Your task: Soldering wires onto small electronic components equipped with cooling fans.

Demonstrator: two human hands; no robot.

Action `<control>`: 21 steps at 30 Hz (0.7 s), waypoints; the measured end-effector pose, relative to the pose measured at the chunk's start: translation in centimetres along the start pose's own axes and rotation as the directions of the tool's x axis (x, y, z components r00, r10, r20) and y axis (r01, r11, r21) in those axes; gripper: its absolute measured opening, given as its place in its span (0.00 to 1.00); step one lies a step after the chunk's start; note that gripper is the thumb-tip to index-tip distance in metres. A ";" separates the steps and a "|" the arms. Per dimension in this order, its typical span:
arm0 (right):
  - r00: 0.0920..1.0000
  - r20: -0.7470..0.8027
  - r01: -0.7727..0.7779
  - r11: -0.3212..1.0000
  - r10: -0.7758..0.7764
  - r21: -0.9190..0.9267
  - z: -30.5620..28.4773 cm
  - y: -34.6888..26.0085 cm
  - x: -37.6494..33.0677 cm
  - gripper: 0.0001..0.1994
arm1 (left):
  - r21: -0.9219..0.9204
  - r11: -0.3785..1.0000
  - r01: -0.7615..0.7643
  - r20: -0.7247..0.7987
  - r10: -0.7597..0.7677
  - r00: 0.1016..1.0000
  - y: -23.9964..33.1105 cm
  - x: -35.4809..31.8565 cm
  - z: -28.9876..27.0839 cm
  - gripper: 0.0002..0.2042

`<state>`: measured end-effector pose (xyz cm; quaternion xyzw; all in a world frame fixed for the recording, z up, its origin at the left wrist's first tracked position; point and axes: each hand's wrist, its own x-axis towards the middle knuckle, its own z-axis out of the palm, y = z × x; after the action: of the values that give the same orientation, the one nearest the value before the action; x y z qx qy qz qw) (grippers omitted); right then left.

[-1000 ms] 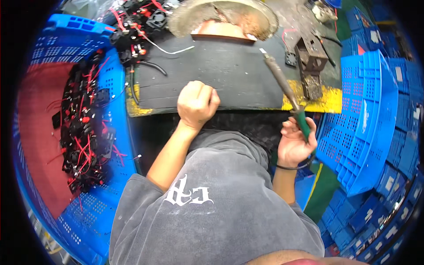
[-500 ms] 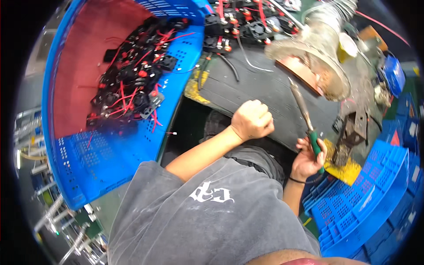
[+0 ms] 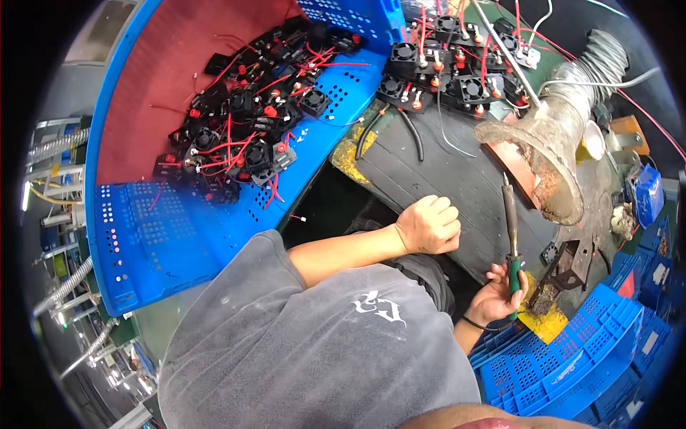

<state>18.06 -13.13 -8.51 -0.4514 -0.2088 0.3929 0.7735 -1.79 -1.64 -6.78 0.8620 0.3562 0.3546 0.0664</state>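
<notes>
My right hand [image 3: 498, 294] is wrapped round the green handle of a soldering iron [image 3: 511, 222]. The iron stands nearly upright in the picture, its tip just below a copper-coloured plate [image 3: 516, 171] under a dirty extraction hood [image 3: 532, 146]. A dark cord runs from the handle past my wrist. By the near edge of the dark worktop [image 3: 436, 154], my left hand [image 3: 429, 225] is closed in a fist, back up, with nothing showing from it. Several black fan assemblies [image 3: 471, 89] with red wires lie at the back of the worktop.
A large blue crate [image 3: 136, 279] at the left holds a heap of fan assemblies [image 3: 243, 107] with red wires. Right of my right hand are a rusty metal stand [image 3: 564, 268] and another blue crate [image 3: 572, 357]. A grey flexible duct [image 3: 604, 61] joins the hood.
The view has shifted, so the worktop and crates sit differently in the picture. The soldering iron looks more upright now. My left fist and right-hand grip stay as they were.
</notes>
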 end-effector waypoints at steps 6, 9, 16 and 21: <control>0.999 0.010 -0.033 0.999 0.034 -0.031 -0.7 -0.2 0.1 0.23 | -0.041 0.999 0.018 -0.002 -0.018 1.000 -0.1 0.1 0.1 0.09; 0.999 -0.003 -0.053 0.998 0.052 -0.037 -0.5 -0.4 0.4 0.23 | -0.036 0.999 0.037 0.009 -0.037 0.999 -0.3 0.2 0.3 0.09; 0.971 -0.129 -0.188 0.978 0.199 0.090 -0.5 -0.7 0.5 0.24 | 0.002 0.998 0.062 0.086 -0.062 0.994 -0.3 0.0 0.2 0.09; 0.972 -0.071 -0.219 0.971 0.226 0.093 -1.1 -0.9 0.9 0.24 | 0.023 0.998 0.058 0.096 -0.060 0.994 -0.1 -0.2 0.2 0.09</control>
<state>19.71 -13.25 -8.36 -0.4546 -0.1085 0.4668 0.7508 -1.81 -1.66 -7.10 0.8678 0.3814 0.3068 0.0853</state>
